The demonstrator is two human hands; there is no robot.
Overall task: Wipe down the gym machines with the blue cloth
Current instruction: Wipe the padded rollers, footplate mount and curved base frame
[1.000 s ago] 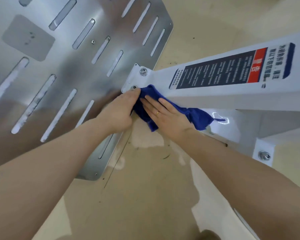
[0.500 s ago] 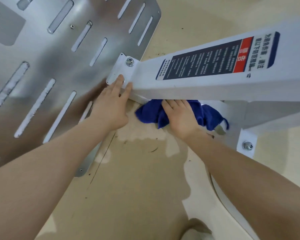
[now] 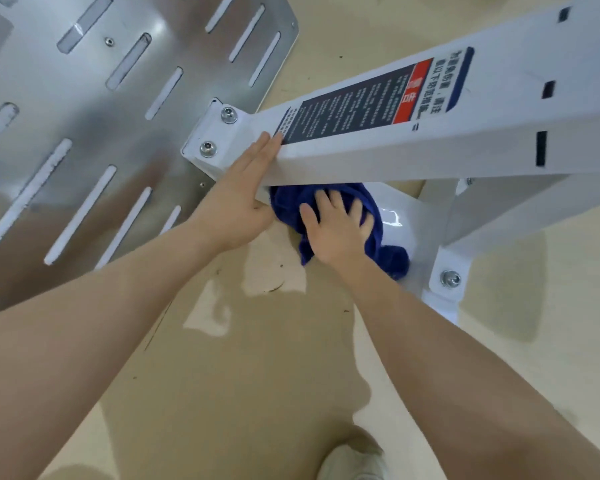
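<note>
Right hand (image 3: 338, 226) presses the blue cloth (image 3: 329, 202) onto the glossy white lower base (image 3: 395, 209), just under the beam (image 3: 430, 140). Fingers spread and slightly bent over the wad, pushing down on it rather than wrapped around it. Cloth is bunched, with a tail trailing back toward the wrist side (image 3: 394, 261).

Left hand (image 3: 238, 202) is flat, fingers straight and together, resting against the beam's near edge next to the bolted bracket (image 3: 215, 133). It holds nothing; looks like bracing.

Key relation: the beam's long axis runs from the bracket up and right, and the cloth sits below it, on the bracket end. Right hand is the one on the cloth; left just touches its edge. Next stroke likely runs along that axis, away from the bracket.

No containers in view. Slotted metal plate (image 3: 84, 116) lies left, floor (image 3: 257, 375) below.
</note>
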